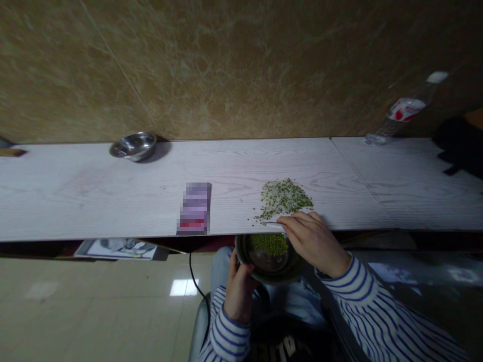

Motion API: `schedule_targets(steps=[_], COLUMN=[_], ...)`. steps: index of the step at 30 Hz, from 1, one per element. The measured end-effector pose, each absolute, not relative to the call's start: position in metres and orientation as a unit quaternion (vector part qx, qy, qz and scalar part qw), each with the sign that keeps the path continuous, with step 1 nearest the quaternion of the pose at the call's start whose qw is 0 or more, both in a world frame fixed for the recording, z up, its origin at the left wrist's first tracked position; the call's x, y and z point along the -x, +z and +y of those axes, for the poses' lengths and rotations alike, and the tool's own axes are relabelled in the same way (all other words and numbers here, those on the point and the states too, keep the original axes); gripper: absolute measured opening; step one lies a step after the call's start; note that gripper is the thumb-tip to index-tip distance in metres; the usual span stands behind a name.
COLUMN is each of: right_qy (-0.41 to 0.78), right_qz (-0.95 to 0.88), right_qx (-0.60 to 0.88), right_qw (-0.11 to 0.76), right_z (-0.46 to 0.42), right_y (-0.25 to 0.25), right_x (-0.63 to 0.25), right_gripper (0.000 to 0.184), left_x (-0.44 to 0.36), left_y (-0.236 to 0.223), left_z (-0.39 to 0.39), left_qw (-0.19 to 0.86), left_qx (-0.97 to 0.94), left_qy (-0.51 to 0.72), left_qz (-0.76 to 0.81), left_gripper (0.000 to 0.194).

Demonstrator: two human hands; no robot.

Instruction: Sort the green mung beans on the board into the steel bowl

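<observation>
A metal bowl [281, 274] is tilted below the table's front edge, over my lap, with many small green beans [269, 244] inside it. My left hand [240, 289] grips the bowl's left rim, thumb on the inside. On the table right above lies a loose spread of small green beans mixed with white grains [285, 196]. My right hand [315, 241] is closed on a thin, light-coloured utensil [272, 223], which lies low along the table edge at the near side of the spread. Whether it is a spoon or tweezers I cannot make out.
A phone-like object with a pixelated screen [195, 208] lies left of the beans. An empty metal bowl [134, 147] sits by the wall. At the right stand a clear plastic bottle [405, 110] and a dark bag-like item [460, 143]. A framed picture [121, 247] shows under the table.
</observation>
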State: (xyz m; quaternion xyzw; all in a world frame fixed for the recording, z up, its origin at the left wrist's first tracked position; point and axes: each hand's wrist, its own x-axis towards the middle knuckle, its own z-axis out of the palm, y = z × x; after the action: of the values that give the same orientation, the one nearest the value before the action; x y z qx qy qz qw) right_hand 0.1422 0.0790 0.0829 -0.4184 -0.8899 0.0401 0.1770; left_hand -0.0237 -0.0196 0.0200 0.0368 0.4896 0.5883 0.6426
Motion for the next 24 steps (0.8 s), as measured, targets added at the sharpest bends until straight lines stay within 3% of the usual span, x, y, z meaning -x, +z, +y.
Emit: schedule_targets(steps=[24], right_qy=[0.060], right_qz=[-0.892], right_qx=[0.409], right_qw=[0.183], right_z=[0.070], right_y=[0.085], right_x=[-0.154], right_gripper=[0.020], left_x=[0.022], left_y=[0.014], left_z=[-0.020], left_qw=[0.651], left_qx=[-0.031], left_qy=[0.578], left_qz=[0.492], left_gripper=[0.051])
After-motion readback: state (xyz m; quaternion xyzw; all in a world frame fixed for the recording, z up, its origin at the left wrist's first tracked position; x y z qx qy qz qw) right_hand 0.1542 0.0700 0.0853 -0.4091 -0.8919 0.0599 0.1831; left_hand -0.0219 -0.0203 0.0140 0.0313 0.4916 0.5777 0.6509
